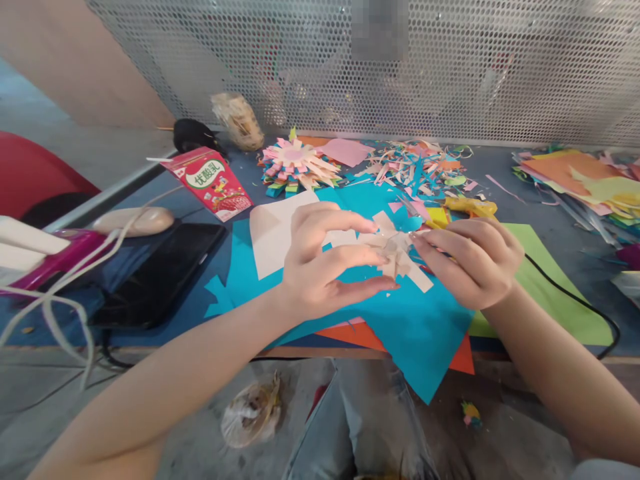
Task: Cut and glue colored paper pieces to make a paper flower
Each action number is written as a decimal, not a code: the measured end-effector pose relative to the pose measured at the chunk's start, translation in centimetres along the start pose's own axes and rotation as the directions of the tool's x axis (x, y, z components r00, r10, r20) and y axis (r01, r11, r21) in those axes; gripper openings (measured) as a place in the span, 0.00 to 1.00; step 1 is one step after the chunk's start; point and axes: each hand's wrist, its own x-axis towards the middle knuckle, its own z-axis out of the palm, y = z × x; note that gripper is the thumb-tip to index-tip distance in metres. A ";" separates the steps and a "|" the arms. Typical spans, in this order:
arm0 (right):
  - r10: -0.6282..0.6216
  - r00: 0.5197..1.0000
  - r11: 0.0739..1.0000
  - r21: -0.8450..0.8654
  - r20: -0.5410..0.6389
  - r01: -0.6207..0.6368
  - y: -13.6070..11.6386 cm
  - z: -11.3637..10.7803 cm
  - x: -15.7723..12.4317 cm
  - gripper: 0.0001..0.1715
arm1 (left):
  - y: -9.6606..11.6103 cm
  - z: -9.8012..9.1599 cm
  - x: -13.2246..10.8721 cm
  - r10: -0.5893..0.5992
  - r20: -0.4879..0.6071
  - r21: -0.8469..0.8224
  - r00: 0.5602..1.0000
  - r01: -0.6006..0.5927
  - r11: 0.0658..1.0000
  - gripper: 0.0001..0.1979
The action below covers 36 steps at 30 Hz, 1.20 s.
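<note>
A small cream paper star of crossed strips (pixel 397 252) is held above a blue paper sheet (pixel 420 327). My left hand (pixel 325 263) pinches its left side between thumb and fingers. My right hand (pixel 473 260) is curled, its fingertips gripping the star's right side. A pale pink sheet (pixel 273 233) lies under my left hand. A finished multicoloured paper flower (pixel 296 163) rests further back on the table.
A red drink carton (pixel 213 181) and a black phone (pixel 160 277) lie at the left, with a pink tool (pixel 60 257) and white strips. Paper scraps (pixel 417 167), a yellow glue gun (pixel 470 207), a green sheet (pixel 555 293) and stacked coloured sheets (pixel 585 180) lie right. Mesh wall (pixel 450 67) behind.
</note>
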 end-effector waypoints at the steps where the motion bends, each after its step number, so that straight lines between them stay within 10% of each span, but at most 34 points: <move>1: 0.001 1.000 1.000 -0.001 0.000 -0.001 0.0 0.0 0.0 0.07 | -0.1 0.0 0.0 0.018 0.004 0.009 1.000 -0.018 1.000 0.13; 36: 0.001 1.000 1.000 0.020 -0.019 0.000 -0.1 -0.1 0.1 0.07 | -0.2 -0.5 -0.1 0.179 0.010 0.190 0.984 -0.178 0.965 0.10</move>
